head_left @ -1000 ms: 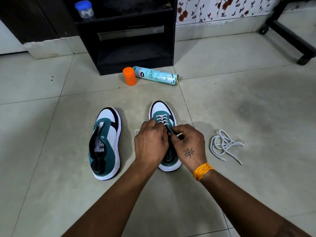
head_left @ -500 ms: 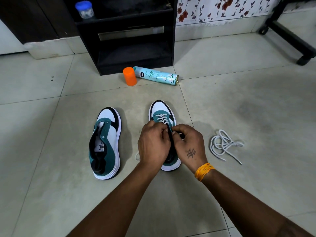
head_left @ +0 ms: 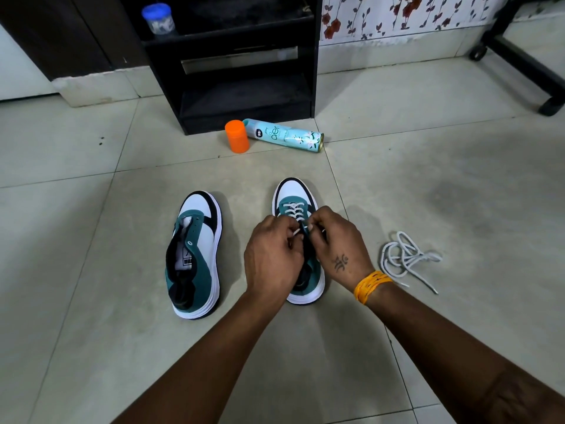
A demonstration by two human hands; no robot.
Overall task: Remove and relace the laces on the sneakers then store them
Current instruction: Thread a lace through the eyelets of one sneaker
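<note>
Two teal, white and black sneakers stand on the tiled floor, toes pointing away. The left sneaker [head_left: 195,255] has no lace and its tongue lies open. The right sneaker [head_left: 294,194] has a white lace [head_left: 293,209] crossed through its front eyelets. My left hand [head_left: 272,258] pinches a white lace end over the shoe's middle. My right hand [head_left: 336,243] pinches the lace at the eyelet row beside it. Both hands hide the shoe's rear half. A loose white lace [head_left: 405,258] lies coiled on the floor to the right.
An orange cap [head_left: 237,136] stands beside a light-blue spray can [head_left: 284,136] lying ahead of the shoes. Behind them is a black shelf unit [head_left: 244,71] with a blue-lidded jar [head_left: 158,18]. A black wheeled frame [head_left: 526,65] sits at far right.
My hands have shifted slightly and spread apart a little over the right sneaker, exposing a short white lace end between them. The shoes and loose lace have not moved.
</note>
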